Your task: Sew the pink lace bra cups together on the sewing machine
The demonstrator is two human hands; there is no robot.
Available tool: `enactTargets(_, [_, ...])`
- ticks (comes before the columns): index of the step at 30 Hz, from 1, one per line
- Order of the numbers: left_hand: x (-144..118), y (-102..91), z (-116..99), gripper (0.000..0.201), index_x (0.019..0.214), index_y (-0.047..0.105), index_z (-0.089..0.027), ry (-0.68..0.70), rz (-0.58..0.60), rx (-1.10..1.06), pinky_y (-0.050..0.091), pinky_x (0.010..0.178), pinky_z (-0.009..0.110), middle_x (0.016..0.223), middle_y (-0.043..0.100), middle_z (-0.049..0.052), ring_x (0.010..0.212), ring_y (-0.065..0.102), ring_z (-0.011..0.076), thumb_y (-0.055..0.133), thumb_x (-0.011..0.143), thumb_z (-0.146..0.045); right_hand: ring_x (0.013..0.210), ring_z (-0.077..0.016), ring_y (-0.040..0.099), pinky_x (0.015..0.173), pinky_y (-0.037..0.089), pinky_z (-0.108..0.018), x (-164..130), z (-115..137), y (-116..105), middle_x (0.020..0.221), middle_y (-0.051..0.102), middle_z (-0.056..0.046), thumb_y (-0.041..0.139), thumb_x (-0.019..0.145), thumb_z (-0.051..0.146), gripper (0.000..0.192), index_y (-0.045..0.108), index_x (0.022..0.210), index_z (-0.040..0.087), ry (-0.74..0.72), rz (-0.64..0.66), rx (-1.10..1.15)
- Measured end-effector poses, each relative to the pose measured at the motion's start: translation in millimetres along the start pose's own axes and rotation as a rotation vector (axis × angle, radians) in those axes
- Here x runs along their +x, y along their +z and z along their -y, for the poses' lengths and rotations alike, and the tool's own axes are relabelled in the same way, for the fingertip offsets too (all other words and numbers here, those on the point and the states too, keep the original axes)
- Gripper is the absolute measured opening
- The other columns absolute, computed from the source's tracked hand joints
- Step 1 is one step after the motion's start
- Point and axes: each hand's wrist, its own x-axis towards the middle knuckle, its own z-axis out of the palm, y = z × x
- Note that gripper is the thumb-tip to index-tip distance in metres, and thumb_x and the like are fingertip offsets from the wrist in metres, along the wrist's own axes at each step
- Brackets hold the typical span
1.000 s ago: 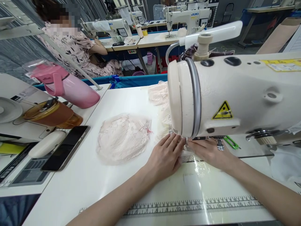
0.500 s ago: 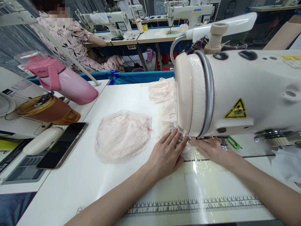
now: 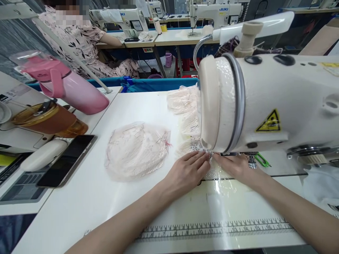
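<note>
Pale pink lace fabric (image 3: 189, 121) runs along the table and under the head of a white sewing machine (image 3: 265, 102). My left hand (image 3: 186, 171) rests on the near end of the lace, its fingers drawn together and bent over the edge. Close by, my right hand (image 3: 235, 165) holds the same lace from the other side, fingers together and partly behind the machine head. The needle area is hidden by the machine head. A second lace piece (image 3: 139, 151) with loose red threads lies flat to the left of my left hand.
Left of the lace are a phone (image 3: 67, 160), a pink tumbler (image 3: 76, 91) and an amber cup (image 3: 50, 120). Green thread snips (image 3: 262, 160) lie beyond my right wrist. A printed ruler (image 3: 212, 231) edges the table front. Another person (image 3: 79, 46) sits at the far left.
My left hand's fingers have gone from spread flat to drawn together and bent at the lace. My right hand stays nearly in place. The view has shifted slightly.
</note>
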Motion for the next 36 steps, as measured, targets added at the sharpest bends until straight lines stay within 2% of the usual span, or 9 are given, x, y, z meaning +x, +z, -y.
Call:
enactTargets(4, [1.6,-2.5,3.8,0.027,0.097,0.062,-0.010,-0.010,-0.030,-0.009,0.053,0.094,0.033,0.110,0.070,0.010,0.106,0.066,0.0185,0.035,0.096,-0.009,0.095,-0.0152,0.064,0.070,0.053,-0.026,1.3,1.7,-1.4,0.118,0.066,-0.005,0.055,0.085,0.005,0.048,0.053,0.130,0.023,-0.073,0.048,-0.206])
enactTargets(7, [2.3,-1.8,4.6,0.027,0.095,0.062,-0.010,-0.029,-0.038,-0.015,0.054,0.093,0.033,0.108,0.071,0.010,0.105,0.067,0.0185,0.035,0.095,-0.008,0.095,-0.0147,0.063,0.073,0.052,-0.027,4.1,4.1,-4.1,0.117,0.066,-0.005,0.053,0.085,0.004,0.048,0.053,0.129,0.023,-0.102,0.063,-0.255])
enactTargets(12, [1.6,-1.1,4.1,0.024,0.092,0.061,-0.012,-0.047,-0.031,0.009,0.052,0.092,0.033,0.108,0.071,0.008,0.101,0.067,0.0181,0.037,0.092,-0.008,0.089,-0.0126,0.062,0.068,0.049,-0.024,13.3,11.1,-10.0,0.107,0.069,-0.003,0.053,0.086,0.005,0.038,0.059,0.119,0.022,-0.095,0.074,-0.226])
enactTargets(16, [-0.9,-5.8,6.7,0.017,0.091,0.059,-0.015,-0.029,-0.083,0.005,0.049,0.087,0.036,0.107,0.071,0.005,0.086,0.067,0.0174,0.043,0.085,-0.012,0.084,-0.0106,0.061,0.066,0.045,-0.022,22.5,18.9,-16.6,0.098,0.070,0.000,0.051,0.088,0.009,0.024,0.063,0.103,0.022,-0.089,0.068,-0.203])
enactTargets(20, [-2.6,-10.8,9.8,0.011,0.085,0.056,-0.018,0.090,-0.144,-0.018,0.044,0.073,0.033,0.082,0.069,-0.001,0.065,0.058,0.0131,0.046,0.084,-0.013,0.088,-0.0108,0.060,0.072,0.044,-0.024,27.7,26.3,-22.7,0.091,0.069,0.002,0.049,0.090,0.012,0.019,0.063,0.094,0.022,-0.121,0.035,-0.132])
enactTargets(23, [-2.9,-12.8,9.7,0.011,0.082,0.055,-0.019,0.168,-0.167,-0.023,0.040,0.070,0.030,0.070,0.064,-0.004,0.059,0.052,0.0108,0.047,0.089,-0.014,0.090,-0.0114,0.060,0.075,0.044,-0.027,28.4,29.4,-26.4,0.088,0.069,0.002,0.048,0.089,0.012,0.018,0.063,0.090,0.023,-0.166,-0.017,-0.086])
enactTargets(30, [-2.4,-16.0,6.8,0.015,0.072,0.056,-0.019,0.210,-0.207,0.044,0.039,0.064,0.029,0.060,0.057,-0.006,0.055,0.047,0.0097,0.059,0.085,-0.013,0.094,-0.0115,0.060,0.090,0.046,-0.033,26.4,29.7,-31.0,0.087,0.068,0.004,0.057,0.086,0.011,0.014,0.061,0.089,0.024,-0.256,-0.006,-0.001])
enactTargets(36, [-2.9,-19.6,3.6,0.026,0.066,0.053,-0.021,0.267,-0.150,0.094,0.041,0.064,0.028,0.061,0.056,-0.007,0.054,0.046,0.0083,0.052,0.090,-0.013,0.092,-0.0111,0.062,0.104,0.046,-0.039,25.2,28.6,-29.6,0.089,0.069,0.004,0.060,0.084,0.008,0.015,0.062,0.086,0.022,-0.286,0.020,0.101])
